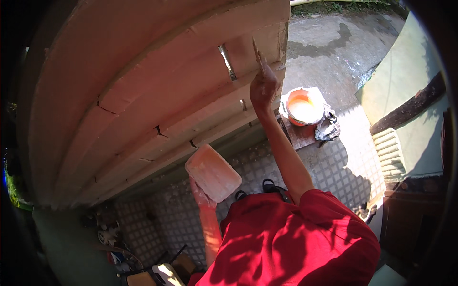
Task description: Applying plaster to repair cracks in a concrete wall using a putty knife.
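Observation:
My right hand (265,90) is raised to the right end of a large pale panel (157,76) with long ridges and narrow slots. It grips a thin tool (258,51), seen edge-on, that looks like a putty knife; its tip lies over the panel, though I cannot tell whether it touches. Lower down, my left hand (202,194) supports a rectangular plastic tub (214,174) from beneath and the side. The tub is tilted, and a whitish film coats it. Its fingers are mostly hidden behind the tub.
An orange bucket (289,114) with pale contents stands on a small wooden stand (301,138), with a crumpled bag or cloth (328,126) beside it. Below is a tiled floor (167,209). A dark post (405,110) leans at the right. Chair-like furniture (183,267) stands at lower left.

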A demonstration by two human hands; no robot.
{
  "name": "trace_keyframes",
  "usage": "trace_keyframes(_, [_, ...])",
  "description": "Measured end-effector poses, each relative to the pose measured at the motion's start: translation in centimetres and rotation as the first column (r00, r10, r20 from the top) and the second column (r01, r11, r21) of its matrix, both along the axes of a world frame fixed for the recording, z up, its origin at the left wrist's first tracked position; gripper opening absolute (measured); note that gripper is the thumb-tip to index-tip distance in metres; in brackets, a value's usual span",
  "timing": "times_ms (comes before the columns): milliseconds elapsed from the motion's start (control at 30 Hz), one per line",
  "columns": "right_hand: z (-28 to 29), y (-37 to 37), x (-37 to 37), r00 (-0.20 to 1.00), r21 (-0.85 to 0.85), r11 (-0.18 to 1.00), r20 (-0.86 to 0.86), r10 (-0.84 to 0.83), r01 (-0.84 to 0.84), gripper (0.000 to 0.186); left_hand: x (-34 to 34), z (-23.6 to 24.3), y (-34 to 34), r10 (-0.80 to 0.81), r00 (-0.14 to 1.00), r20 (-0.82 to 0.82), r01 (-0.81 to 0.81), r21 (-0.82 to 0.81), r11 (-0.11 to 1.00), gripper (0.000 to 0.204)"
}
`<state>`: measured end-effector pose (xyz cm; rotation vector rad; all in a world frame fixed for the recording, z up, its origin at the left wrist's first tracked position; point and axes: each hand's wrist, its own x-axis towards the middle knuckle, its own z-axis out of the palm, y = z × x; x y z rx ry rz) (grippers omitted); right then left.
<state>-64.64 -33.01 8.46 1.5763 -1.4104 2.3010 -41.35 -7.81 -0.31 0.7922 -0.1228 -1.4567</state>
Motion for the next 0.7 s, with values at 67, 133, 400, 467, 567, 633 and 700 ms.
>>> trace_keyframes(67, [0.6, -0.6, -2.3, 0.994, 0.081, 0.993, 0.057, -0.092, 0.088, 0.057, 0.1, -0.3, 0.8, 0.004, 1.0, 0.004, -0.004, 0.0, 1.0, 0.054])
trace_keyframes(133, [1.2, -2.3, -3.5, 0.985, 0.176, 0.971, 0.031, -0.169, 0.161, 0.06, 0.1, -0.6, 1.2, 0.034, 0.999, -0.01, -0.034, -0.005, 0.999, 0.054])
trace_keyframes(400, [-0.8, -0.2, 3.0, 0.984, 0.238, 0.969, -0.146, 0.098, -0.062, 0.06, -0.3, -0.7, 0.6, -0.004, 0.999, -0.04, 0.005, 0.022, 1.0, 0.052])
trace_keyframes(467, [-1.7, 0.1, 2.0, 0.974, 0.045, 0.973, -0.026, 0.226, -0.225, 0.064, -0.4, -1.2, 0.3, -0.03, 1.0, -0.007, 0.03, 0.021, 0.999, 0.054])
trace_keyframes(567, [-0.6, -1.3, -2.5, 0.995, -0.156, 0.985, -0.054, -0.081, 0.072, 0.066, -0.3, -1.6, 0.3, -0.011, 1.0, -0.008, 0.012, 0.029, 1.0, 0.053])
trace_keyframes(633, [1.0, -1.7, -4.1, 0.997, -0.006, 0.997, 0.022, -0.071, 0.071, 0.062, -0.2, -1.4, 1.0, -0.01, 0.999, -0.035, 0.01, 0.024, 1.0, 0.053])
trace_keyframes(700, [1.6, -2.5, -4.5, 0.992, 0.131, 0.989, 0.096, -0.085, 0.072, 0.059, -0.9, -1.4, 0.9, -0.016, 0.999, -0.036, 0.016, 0.002, 1.0, 0.053])
